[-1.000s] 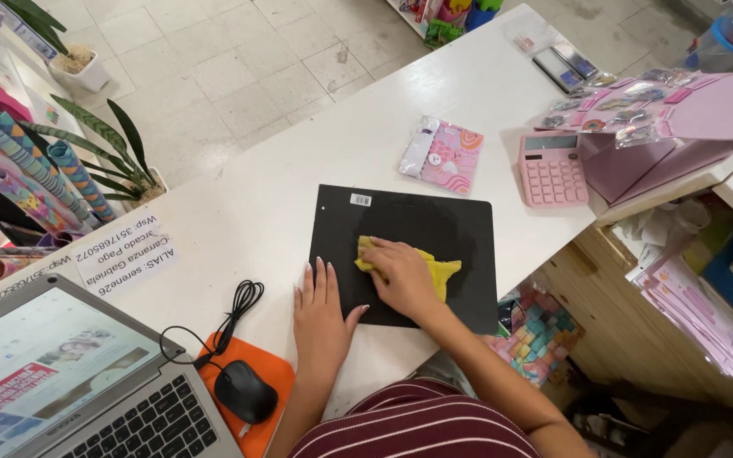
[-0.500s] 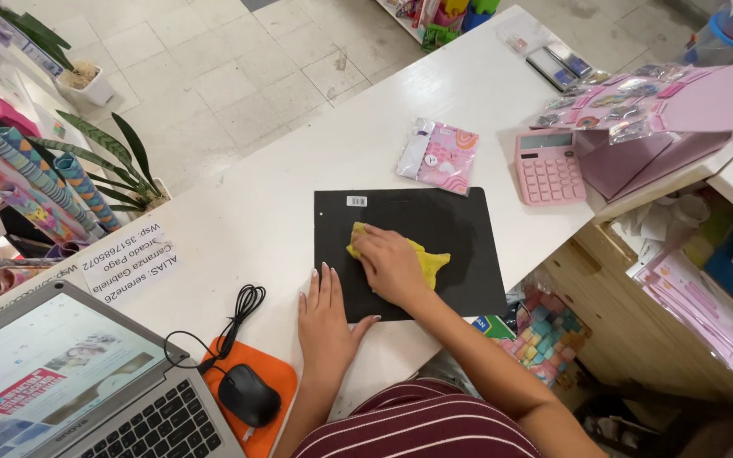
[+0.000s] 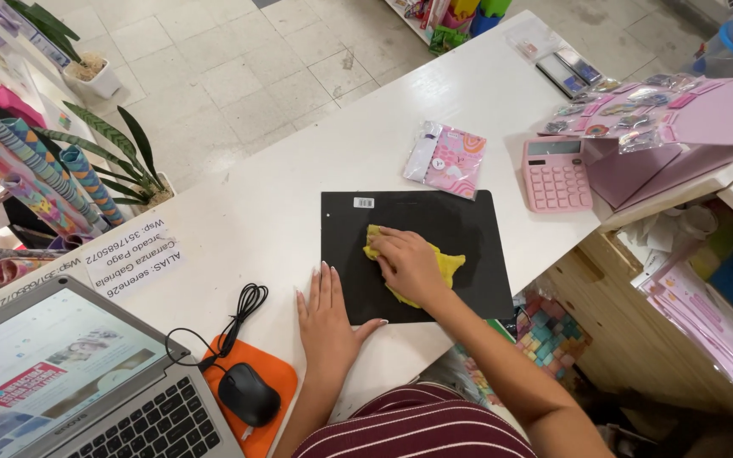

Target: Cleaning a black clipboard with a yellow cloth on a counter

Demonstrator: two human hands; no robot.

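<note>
While the right hand [image 3: 409,267] is pressing a yellow cloth [image 3: 443,267] onto the black mat [image 3: 468,225] at frame centre, fingers together and hiding much of it, the left hand [image 3: 328,318] is lying flat, fingers slightly apart, overlapping the mat's lower-left corner.

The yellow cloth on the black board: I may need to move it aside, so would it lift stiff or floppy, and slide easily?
The yellow cloth lies crumpled under the right hand, so it would probably droop when lifted. It looks thin, so likely light. On the smooth black board, it would probably slide readily when pushed.
</note>
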